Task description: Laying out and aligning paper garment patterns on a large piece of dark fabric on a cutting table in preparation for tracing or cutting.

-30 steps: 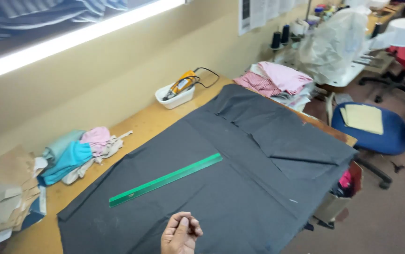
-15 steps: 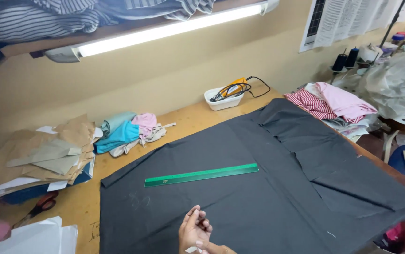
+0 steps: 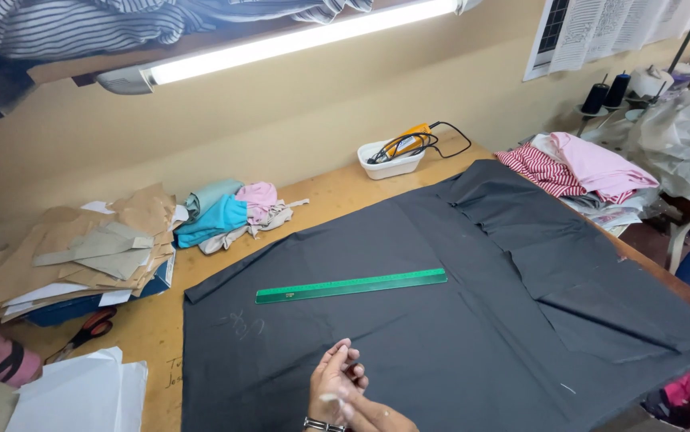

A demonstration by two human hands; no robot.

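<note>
- We are seeing both hands at the bottom centre of the frame, pressed together over the dark cloth [image 3: 457, 320].
- The left hand [image 3: 330, 382], a watch at its wrist, is lying half curled; it is touching a small white piece, maybe chalk [image 3: 330, 398]. We cannot tell if it is grasping it.
- The right hand [image 3: 355, 406] is mostly hiding behind the left one; we cannot tell its state.
- The cloth is covering most of the table [image 3: 337, 188], from the lower left to the right edge, with folds toward the upper right.
- A green ruler [image 3: 351, 286] is lying flat on the cloth, mid frame, apart from the hands.
- Handling, as we are judging it: the cloth is looking soft, light and limp, likely to slide and wrinkle, so best taken at an edge or corner; the ruler is looking stiff and thin, best pinched at an end.
- Also showing: paper patterns [image 3: 81, 256] and red scissors [image 3: 89, 330] at the left, folded fabrics [image 3: 225, 212] at the upper middle.
</note>
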